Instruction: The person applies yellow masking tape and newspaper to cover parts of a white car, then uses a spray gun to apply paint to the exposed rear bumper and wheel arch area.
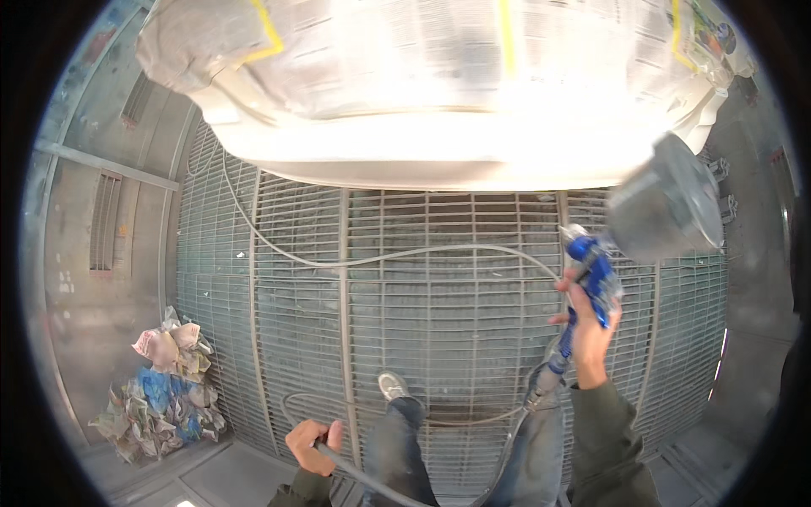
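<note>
My right hand [593, 325] is wrapped round the grip of a blue spray gun [598, 275], out in front of me to the right. A grey paint cup [667, 203], smeared by motion, sits on the gun. My left hand [314, 446], low and near my left leg, is closed round a grey air hose [359, 475]. Ahead of me is a car's white bumper [363, 165], washed out by glare along its middle. Newspaper masking [355, 51] with yellow tape covers the car body above it. The gun is apart from the bumper, near its right end.
Underfoot lies a metal grating floor [422, 329], with the hose [405, 253] looping across it toward the far left. Crumpled paper and blue plastic [165, 393] are heaped against the left wall [72, 220]. My left shoe [392, 385] stands on the grating.
</note>
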`<move>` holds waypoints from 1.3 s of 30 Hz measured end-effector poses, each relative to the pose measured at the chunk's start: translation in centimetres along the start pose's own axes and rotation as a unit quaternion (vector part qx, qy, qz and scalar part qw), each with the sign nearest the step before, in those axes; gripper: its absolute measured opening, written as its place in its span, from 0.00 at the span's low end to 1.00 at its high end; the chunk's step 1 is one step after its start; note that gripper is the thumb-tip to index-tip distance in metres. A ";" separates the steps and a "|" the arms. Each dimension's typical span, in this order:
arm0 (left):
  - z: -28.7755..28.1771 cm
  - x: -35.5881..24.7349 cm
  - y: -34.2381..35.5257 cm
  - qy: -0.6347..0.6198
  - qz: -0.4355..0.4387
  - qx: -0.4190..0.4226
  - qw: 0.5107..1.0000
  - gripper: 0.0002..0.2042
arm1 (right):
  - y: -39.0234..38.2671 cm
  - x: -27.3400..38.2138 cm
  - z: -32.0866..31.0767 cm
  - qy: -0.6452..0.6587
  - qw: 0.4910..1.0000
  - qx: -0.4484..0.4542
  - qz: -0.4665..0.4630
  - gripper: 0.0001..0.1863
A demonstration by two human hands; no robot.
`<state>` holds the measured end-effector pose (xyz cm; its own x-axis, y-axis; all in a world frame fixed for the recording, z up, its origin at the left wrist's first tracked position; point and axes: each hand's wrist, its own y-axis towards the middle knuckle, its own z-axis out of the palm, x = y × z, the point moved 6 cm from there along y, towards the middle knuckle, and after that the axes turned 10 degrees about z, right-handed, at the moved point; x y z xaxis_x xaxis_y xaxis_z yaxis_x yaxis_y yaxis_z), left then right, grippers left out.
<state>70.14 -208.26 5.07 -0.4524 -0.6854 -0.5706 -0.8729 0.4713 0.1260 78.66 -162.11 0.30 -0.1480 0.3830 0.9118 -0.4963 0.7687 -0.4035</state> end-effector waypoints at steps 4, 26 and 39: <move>-5.2 10.1 -2.3 -0.002 -0.007 -0.083 0.997 0.19 | -2.0 -5.0 17.2 0.025 0.990 0.138 0.032 0.30; -2.8 9.9 -0.3 -0.059 0.090 -0.034 0.994 0.15 | 0.3 -2.1 21.4 -0.178 0.968 0.175 -0.024 0.33; 15.7 -4.2 1.2 -0.083 0.233 0.132 0.960 0.06 | 10.2 4.7 -11.8 -0.156 0.983 0.051 -0.077 0.10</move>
<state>73.84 -196.14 -5.14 -0.7282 -0.2786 -0.6262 -0.4964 0.8444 0.2016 82.96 -146.40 -0.40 -0.3112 0.0775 0.9472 -0.6139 0.7444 -0.2626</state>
